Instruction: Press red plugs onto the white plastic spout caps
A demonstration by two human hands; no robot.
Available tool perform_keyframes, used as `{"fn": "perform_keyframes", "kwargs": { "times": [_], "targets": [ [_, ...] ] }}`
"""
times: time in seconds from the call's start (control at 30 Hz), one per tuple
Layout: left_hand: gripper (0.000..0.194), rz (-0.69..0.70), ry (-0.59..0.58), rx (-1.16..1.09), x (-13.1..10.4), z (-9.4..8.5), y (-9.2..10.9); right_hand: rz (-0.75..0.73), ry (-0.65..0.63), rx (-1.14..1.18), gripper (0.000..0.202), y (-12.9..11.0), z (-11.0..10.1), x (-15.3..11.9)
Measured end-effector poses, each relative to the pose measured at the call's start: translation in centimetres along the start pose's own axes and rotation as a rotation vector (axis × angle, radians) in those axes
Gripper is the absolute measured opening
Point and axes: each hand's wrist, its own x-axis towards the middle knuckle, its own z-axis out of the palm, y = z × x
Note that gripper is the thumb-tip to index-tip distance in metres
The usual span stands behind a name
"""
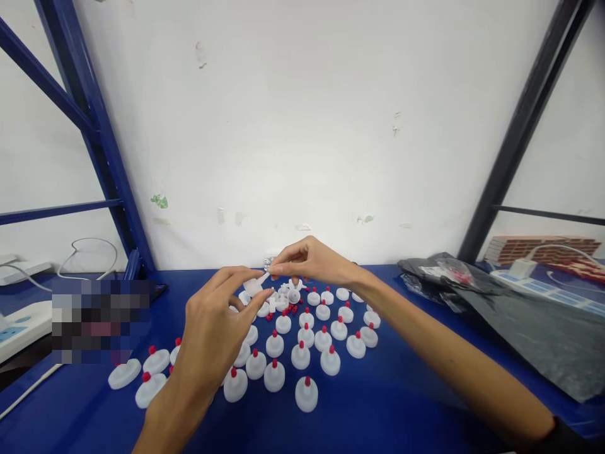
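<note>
Between the thumb and fingers of my left hand (215, 321) is a white bottle nozzle cap (253, 286), tilted so its thin spout points up and right. My right hand (305, 260) pinches at the spout's tip; its fingertips hide whatever small piece may be there. Below both hands lies a loose pile of white nozzle caps (293, 294) without tips. Small red tips (289, 309) are scattered beside that pile. Around it stand many white nozzle caps with red tips (300, 355), upright on the blue table (378, 403), some partly hidden behind my left hand and wrist.
Black plastic bags (510, 328) lie along the right side, with a power strip (553, 290) behind them. Another white power strip (23, 328) and cables sit at the left. Blue rack posts (101, 151) rise at the left, in front of a white wall (302, 126).
</note>
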Motion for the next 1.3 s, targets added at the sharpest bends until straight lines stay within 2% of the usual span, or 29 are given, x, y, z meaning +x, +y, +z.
{"fn": "perform_keyframes", "kwargs": {
  "times": [0.27, 0.43, 0.5, 0.57, 0.67, 0.8, 0.9, 1.0, 1.13, 1.3],
  "targets": [
    [0.038, -0.058, 0.008, 0.011, 0.0, -0.2, 0.3, -0.027, 0.045, -0.016, 0.019, -0.6, 1.2, -0.3],
    [0.048, -0.087, 0.001, 0.008, -0.1, -0.2, 0.6, 0.008, -0.014, -0.013, 0.028, -0.9, 1.4, -0.5],
    [0.051, -0.129, -0.004, -0.018, -0.1, -0.2, 0.9, 0.012, -0.016, -0.098, 0.030, -1.1, 0.8, -0.5],
    [0.048, -0.166, 0.010, -0.013, 0.0, -0.2, 1.2, 0.045, 0.006, -0.328, 0.028, -1.0, -0.2, -0.4],
    [0.034, -0.162, 0.040, 0.021, 0.0, -0.3, 1.5, 0.151, 0.070, -0.673, 0.021, 0.1, -2.1, -0.4],
    [0.025, -0.114, 0.042, 0.025, 0.1, -0.3, 1.6, 0.383, 0.098, -0.921, 0.018, 3.4, -4.0, -0.5],
    [0.021, -0.102, 0.049, 0.025, 0.1, -0.2, 1.7, 0.555, 0.005, -1.018, 0.030, 5.8, -4.6, -0.8],
    [0.019, -0.100, 0.039, 0.013, 0.1, -0.2, 1.7, 0.673, -0.124, -1.030, 0.032, 7.3, -4.8, -1.1],
    [0.015, -0.059, 0.041, 0.010, 0.0, 0.0, 1.3, 0.730, -0.222, -1.020, 0.033, 7.9, -5.1, -1.3],
    [0.013, -0.028, 0.041, 0.024, 0.0, 0.1, 1.0, 0.634, -0.133, -1.058, 0.032, 7.6, -4.8, -0.8]
  ]
}}
